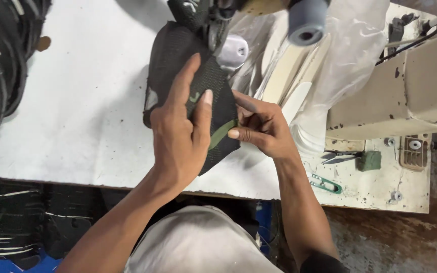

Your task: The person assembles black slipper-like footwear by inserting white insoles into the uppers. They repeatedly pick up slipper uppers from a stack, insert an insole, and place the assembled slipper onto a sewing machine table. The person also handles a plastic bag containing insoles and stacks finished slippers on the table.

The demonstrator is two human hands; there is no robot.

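Both hands, left hand (178, 139) and right hand (261, 129), pinch a dark mesh fabric piece (198, 91) above the white table (77, 111).

— What fills most of the frame?
— A white, speckled worktable (77, 101) (grubby toward its right end), brightly and evenly lit.
— And around it?
— A cream machine body (405, 91) at upper right; rough grey floor (380, 237) at lower right; dark stacked pieces (21, 222) on blue at lower left.
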